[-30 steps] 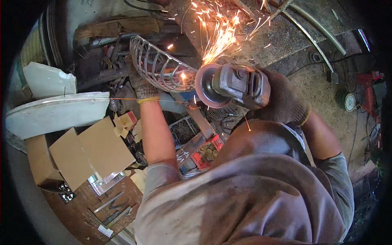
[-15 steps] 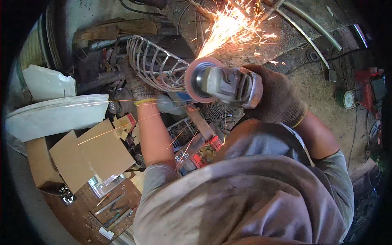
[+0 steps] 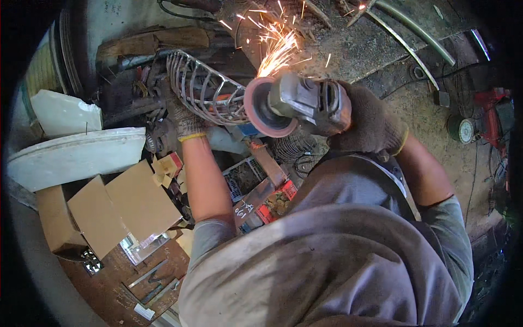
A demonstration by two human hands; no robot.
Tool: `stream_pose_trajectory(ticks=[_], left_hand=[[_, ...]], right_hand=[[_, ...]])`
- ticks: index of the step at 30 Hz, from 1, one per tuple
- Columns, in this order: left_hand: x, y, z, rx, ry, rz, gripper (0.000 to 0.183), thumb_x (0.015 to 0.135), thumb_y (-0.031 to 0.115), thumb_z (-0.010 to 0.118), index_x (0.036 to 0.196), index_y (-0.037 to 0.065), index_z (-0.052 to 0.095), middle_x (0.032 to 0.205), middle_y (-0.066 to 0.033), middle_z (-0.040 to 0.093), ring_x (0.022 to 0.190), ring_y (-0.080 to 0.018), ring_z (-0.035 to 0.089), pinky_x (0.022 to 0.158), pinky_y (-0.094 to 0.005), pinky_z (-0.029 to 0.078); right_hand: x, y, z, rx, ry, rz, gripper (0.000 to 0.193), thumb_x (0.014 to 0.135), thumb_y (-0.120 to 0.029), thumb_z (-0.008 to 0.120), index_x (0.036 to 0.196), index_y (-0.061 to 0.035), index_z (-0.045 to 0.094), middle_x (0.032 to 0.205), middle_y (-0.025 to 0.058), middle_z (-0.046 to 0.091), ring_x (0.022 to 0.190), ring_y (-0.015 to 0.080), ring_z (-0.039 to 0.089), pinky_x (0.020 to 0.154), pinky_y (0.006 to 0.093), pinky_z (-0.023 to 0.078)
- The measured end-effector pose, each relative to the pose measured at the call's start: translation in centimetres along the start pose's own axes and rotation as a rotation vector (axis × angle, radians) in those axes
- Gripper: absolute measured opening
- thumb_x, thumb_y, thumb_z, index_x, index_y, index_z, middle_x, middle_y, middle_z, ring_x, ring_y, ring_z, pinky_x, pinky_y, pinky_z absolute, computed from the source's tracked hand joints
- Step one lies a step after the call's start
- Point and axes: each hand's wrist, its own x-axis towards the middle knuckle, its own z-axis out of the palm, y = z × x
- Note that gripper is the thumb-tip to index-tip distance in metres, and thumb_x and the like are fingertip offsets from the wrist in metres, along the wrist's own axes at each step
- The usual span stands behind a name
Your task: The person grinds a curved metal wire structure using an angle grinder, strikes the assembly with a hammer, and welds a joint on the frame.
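My right hand (image 3: 373, 121), in a brown knit glove, is closed around an angle grinder (image 3: 310, 102). The grinder's round reddish disc (image 3: 256, 111) meets the right end of a curved, basket-like frame of welded metal bars (image 3: 202, 90). Orange sparks (image 3: 279, 53) fly away from that contact toward the far side. On the frame's left side my left hand (image 3: 188, 119), gloved with a yellow cuff, grips the bars; its fingers are partly hidden by them and by shadow.
Left of me are pale curved panels (image 3: 81, 155) and an opened cardboard box (image 3: 128, 207). A red crate of small parts (image 3: 277, 203) lies below the frame. Bent metal strips (image 3: 406, 46) rest at the far right, with a red tool (image 3: 493, 117) and a spool (image 3: 462, 131) nearer.
The spark stream has shrunk and dimmed. The grinder has tilted and shifted slightly left, while my left hand and the frame have barely moved.
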Motion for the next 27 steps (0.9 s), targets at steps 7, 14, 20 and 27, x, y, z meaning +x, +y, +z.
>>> stream_pose_trajectory(ticks=[7, 14, 20, 27], left_hand=[[4.7, 1.0, -8.5, -1.227, -0.164, -0.552, 0.061, 0.105, 0.046, 0.035, 0.156, 0.013, 0.028, 0.16, -0.0076, 0.029, 0.147, -0.027, 0.028, 0.122, -0.0443, 0.023], [1.5, -0.9, -5.3, 0.356, -0.176, 0.169, 0.064, 0.103, 0.045, 0.04, 0.156, 0.012, 0.026, 0.159, -0.0083, 0.03, 0.146, -0.0261, 0.03, 0.121, -0.0452, 0.024], [-0.8, 0.1, 0.7, 0.038, -0.059, 0.092, 0.059, 0.105, 0.046, 0.035, 0.155, 0.013, 0.031, 0.158, -0.0066, 0.034, 0.144, -0.0266, 0.033, 0.121, -0.0442, 0.025], [-2.4, 1.2, 2.2, 0.088, -0.001, 0.062, 0.063, 0.103, 0.049, 0.038, 0.153, 0.012, 0.034, 0.157, -0.0097, 0.035, 0.144, -0.0289, 0.034, 0.12, -0.0454, 0.026]], right_hand=[[-0.8, -0.1, -0.7, 0.072, -0.073, 0.066, 0.071, 0.058, -0.025, 0.083, 0.12, -0.0005, 0.06, 0.106, 0.0209, 0.069, 0.099, 0.0334, 0.069, 0.088, 0.041, 0.054], [-0.2, -1.5, 0.4, -0.002, -0.047, -0.008, 0.073, 0.059, -0.023, 0.086, 0.123, -0.0002, 0.059, 0.107, 0.0202, 0.069, 0.1, 0.0341, 0.069, 0.088, 0.0403, 0.055], [-1.1, -0.8, 0.6, -0.012, 0.004, -0.016, 0.07, 0.066, -0.026, 0.085, 0.125, -0.0005, 0.058, 0.109, 0.0209, 0.068, 0.103, 0.0336, 0.069, 0.088, 0.0397, 0.055], [-1.9, -2.6, 0.7, -0.205, 0.033, 0.056, 0.073, 0.067, -0.032, 0.084, 0.128, -0.0039, 0.057, 0.115, 0.0189, 0.067, 0.103, 0.0341, 0.068, 0.09, 0.0407, 0.055]])
